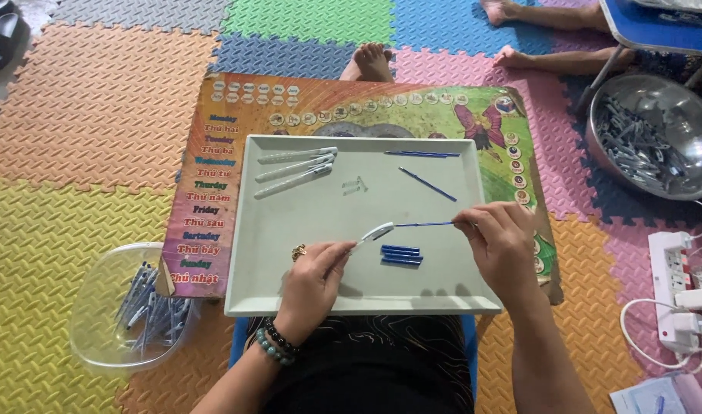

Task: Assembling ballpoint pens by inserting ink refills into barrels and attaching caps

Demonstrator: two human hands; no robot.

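Observation:
My left hand [314, 280] grips a white pen barrel [370, 234] over a grey tray [266, 230]. My right hand [503, 241] pinches a thin blue refill [424, 225], its tip at the barrel's mouth. Three white pen barrels [296, 170] lie at the tray's upper left. Two loose blue refills [426, 169] lie at its upper right. A small stack of short blue pieces [401, 255] rests between my hands. A small clear part [354, 185] lies mid-tray.
The tray rests on a colourful printed board [205, 176] over foam floor mats. A clear plastic bowl [128, 310] of pens stands at the left; a metal bowl [658, 142] of pen parts at the right. A power strip [677, 284] lies far right. Another person's feet [512, 34] show at the top.

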